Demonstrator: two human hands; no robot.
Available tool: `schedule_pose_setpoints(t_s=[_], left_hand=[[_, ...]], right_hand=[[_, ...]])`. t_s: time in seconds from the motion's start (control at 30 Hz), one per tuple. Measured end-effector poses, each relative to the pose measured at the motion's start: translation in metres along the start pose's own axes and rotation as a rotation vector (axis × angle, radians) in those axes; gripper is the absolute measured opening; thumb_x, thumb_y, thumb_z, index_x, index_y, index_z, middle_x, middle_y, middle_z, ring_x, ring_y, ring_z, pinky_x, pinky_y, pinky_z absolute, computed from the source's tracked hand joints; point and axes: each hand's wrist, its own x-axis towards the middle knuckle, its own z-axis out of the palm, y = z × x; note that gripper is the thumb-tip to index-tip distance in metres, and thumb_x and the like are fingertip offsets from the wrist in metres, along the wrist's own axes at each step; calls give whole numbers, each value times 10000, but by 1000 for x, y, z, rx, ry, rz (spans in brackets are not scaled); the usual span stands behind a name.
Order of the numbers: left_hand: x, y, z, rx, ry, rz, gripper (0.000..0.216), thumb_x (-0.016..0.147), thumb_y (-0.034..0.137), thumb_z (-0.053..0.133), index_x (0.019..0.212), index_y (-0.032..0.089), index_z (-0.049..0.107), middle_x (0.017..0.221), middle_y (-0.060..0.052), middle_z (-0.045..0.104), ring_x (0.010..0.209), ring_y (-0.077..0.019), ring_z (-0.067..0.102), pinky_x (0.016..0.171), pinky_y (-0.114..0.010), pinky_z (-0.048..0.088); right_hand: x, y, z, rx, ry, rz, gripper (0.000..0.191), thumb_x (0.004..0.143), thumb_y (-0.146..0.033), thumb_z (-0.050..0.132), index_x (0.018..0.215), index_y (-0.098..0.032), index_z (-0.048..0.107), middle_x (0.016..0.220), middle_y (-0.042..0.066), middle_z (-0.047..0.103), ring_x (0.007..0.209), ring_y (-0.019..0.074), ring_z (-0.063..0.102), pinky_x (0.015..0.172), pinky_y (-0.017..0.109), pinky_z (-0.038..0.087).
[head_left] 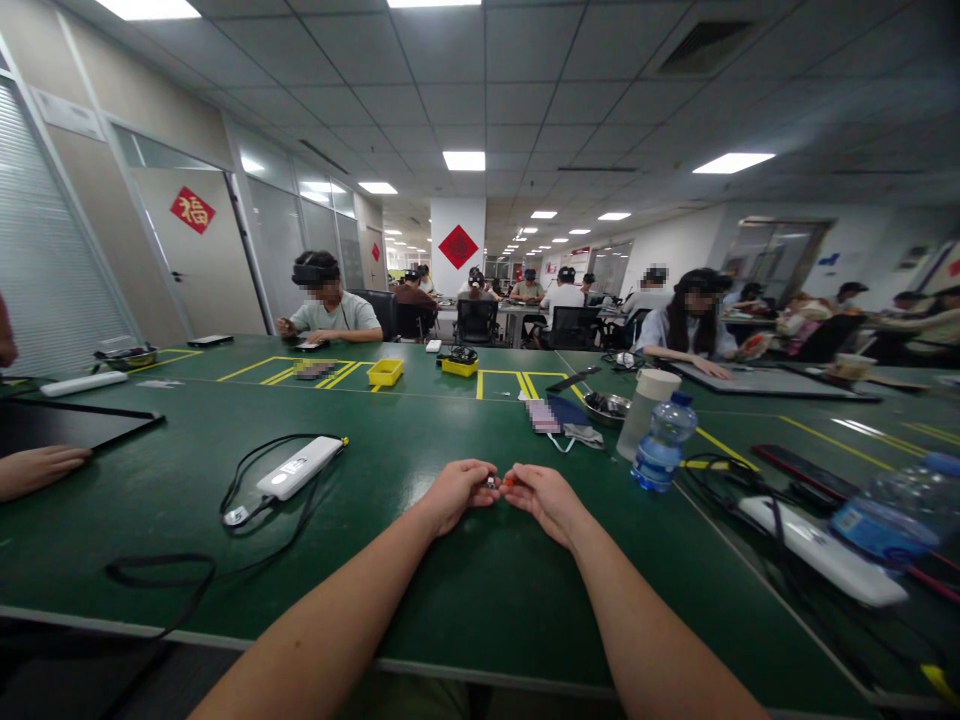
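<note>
The step in hand looked like close fingertip work over the green worktop [495, 600]. The left hand [459, 495] pinched one small pale-and-dark piece [491, 482]; the right hand [547, 500] pinched one small orange piece [509, 482]. Both pieces sat near each other between the hands, too small to identify. The next move seemed to call for steady fingers and careful alignment. Counted around them were two blue-capped water bottles [664, 447] and one pale tumbler [642, 418] on the right, two yellow trays [385, 379] farther across, and one corded white power bank [300, 468] on the left.
</note>
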Motion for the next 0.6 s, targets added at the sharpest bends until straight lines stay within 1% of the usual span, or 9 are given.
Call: schedule_pose_setpoints(t_s=[0.1, 0.23, 0.4, 0.6], left_hand=[[-1, 3, 1, -50, -7, 2, 260, 819, 302, 511, 931, 81, 589, 797, -121, 635, 617, -130, 629, 575, -231, 524], [-2, 6, 1, -84, -4, -22, 347, 840, 381, 468, 945, 72, 583, 766, -114, 620, 612, -133, 625, 575, -234, 524], [-2, 6, 1, -99, -10, -41, 393, 842, 414, 449, 958, 63, 579, 770, -122, 619, 611, -140, 624, 572, -236, 519], [-3, 7, 2, -116, -8, -44, 390, 842, 414, 447, 946, 64, 585, 753, -114, 615, 611, -141, 624, 568, -233, 517]], right_hand=[[1, -2, 0, 59, 10, 32, 306, 803, -391, 528, 753, -98, 603, 734, 111, 666, 695, 163, 657, 642, 270, 528], [1, -3, 0, 77, 9, 47, 371, 819, -437, 481, 746, -97, 610, 727, 123, 669, 698, 170, 657, 628, 272, 526], [-1, -4, 1, 96, 15, 55, 434, 823, -481, 442, 731, -94, 616, 730, 125, 668, 700, 175, 656, 625, 270, 524], [1, -3, -1, 96, 10, 57, 438, 820, -488, 442, 738, -96, 619, 735, 125, 668, 706, 178, 655, 630, 276, 522]])
